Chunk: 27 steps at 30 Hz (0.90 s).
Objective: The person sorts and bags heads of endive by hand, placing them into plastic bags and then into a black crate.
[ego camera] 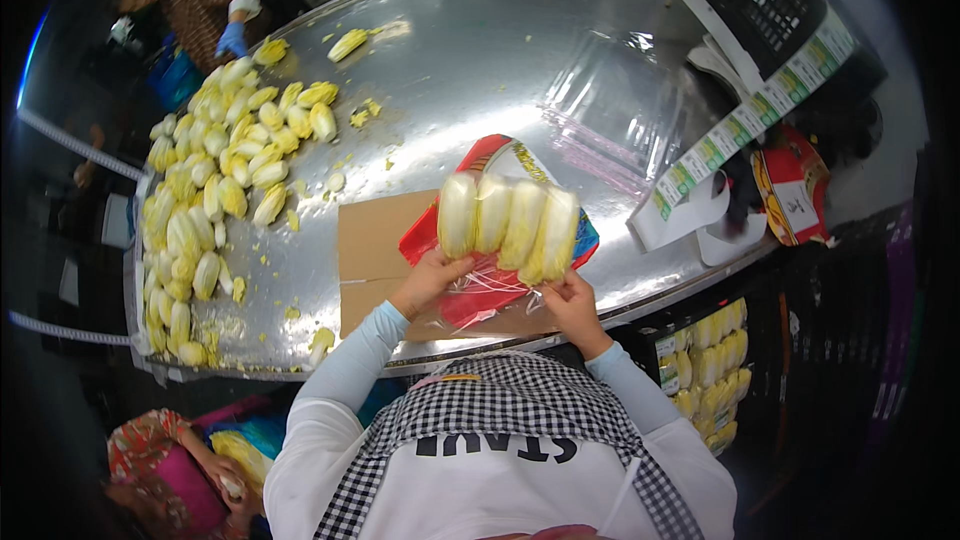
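Observation:
Before me, several small napa cabbages point(493, 217) lie side by side in a clear plastic bag. My left hand point(433, 281) pinches the bag's near edge at its left, thumb on the film. At the right end of the same edge, my right hand point(571, 307) grips the plastic close to the last cabbage. Beneath the bag is a red printed sack point(480, 305), partly covered, on a flat piece of brown cardboard point(375, 240). A stack of clear plastic bags point(615, 105) with pink-striped edges lies farther off to the right.
Loose napa cabbages point(214, 195) are heaped along the metal table's point(450, 30) left side. A strip of printed labels point(750, 116) crosses the right end. Packed cabbages fill a black crate point(705, 367) below right. One co-worker's gloved hand point(232, 40) is at upper left; another co-worker point(180, 472) is at lower left.

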Motion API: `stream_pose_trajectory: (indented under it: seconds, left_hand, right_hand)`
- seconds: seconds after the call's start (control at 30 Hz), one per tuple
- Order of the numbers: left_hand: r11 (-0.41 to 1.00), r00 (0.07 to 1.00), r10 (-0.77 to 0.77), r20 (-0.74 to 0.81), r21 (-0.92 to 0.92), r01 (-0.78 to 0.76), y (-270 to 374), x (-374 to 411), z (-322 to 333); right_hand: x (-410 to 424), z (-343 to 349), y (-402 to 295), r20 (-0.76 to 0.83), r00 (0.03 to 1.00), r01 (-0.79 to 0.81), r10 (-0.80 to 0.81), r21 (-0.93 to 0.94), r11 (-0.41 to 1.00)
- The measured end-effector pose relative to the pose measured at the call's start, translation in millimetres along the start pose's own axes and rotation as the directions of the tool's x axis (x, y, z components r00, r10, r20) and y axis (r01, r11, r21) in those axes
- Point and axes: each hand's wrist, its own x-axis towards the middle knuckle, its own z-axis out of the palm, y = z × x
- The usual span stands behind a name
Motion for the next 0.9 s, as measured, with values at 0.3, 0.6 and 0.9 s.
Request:
stream_pose_trajectory:
  seconds: [0.3, 0.6, 0.9]
  left_hand:
    - [0.953, 0.956, 0.295, 0.003, -0.077, -0.293, -55, -58, 5]
    - [0.804, 0.993, -0.091, 0.073, -0.583, 0.116, -38, -4, -7]
    - [0.982, 0.993, -0.078, -0.086, -0.176, 0.062, -55, -13, -21]
  right_hand:
    - [-25, 11, -37, 0.129, 0.99, -0.04, 0.049, -0.07, 0.997]
    - [55, 4, -1, -0.025, 0.992, -0.125, 0.125, 0.008, 0.992]
    - [30, 5, -37, -0.147, 0.861, -0.502, 0.487, -0.087, 0.861]
